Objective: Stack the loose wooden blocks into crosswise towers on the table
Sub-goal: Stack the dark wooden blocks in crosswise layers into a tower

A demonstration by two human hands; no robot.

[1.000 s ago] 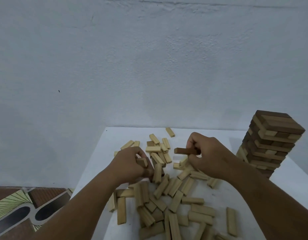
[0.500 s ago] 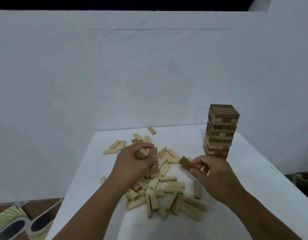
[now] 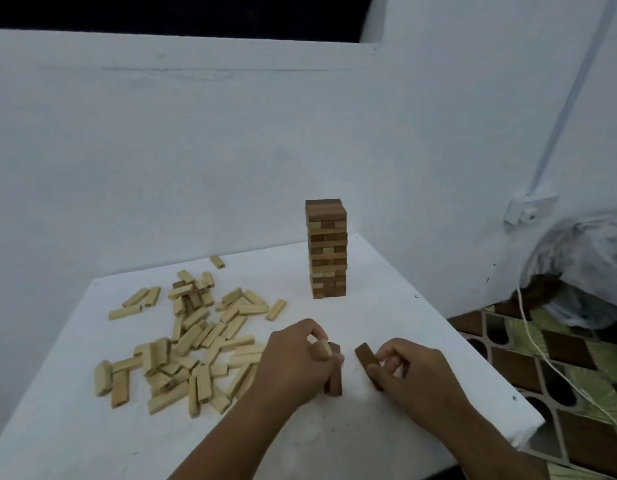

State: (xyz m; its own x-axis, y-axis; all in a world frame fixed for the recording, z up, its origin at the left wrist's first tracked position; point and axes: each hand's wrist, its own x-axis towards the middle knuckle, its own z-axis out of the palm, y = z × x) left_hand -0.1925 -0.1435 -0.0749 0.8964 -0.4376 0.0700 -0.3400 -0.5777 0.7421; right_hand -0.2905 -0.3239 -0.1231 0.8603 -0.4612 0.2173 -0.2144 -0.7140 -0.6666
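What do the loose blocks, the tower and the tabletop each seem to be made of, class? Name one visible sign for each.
Loose blocks: pale, apparently unvarnished wood; matte, light tan faces, no shine.
Tower: wood too, dark brown and pale layers mixed; the dark ones look stained or a darker timber.
Tabletop: white and smooth, perhaps laminate or painted board; the material underneath cannot be told.

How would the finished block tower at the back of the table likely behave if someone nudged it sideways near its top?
The tower is tall and narrow on a small footprint, so it would probably tip or shed blocks instead of sliding. Its layers appear only stacked crosswise, not joined, so upper blocks could shift separately. It stands near the table's far edge, so fallen blocks might drop off.
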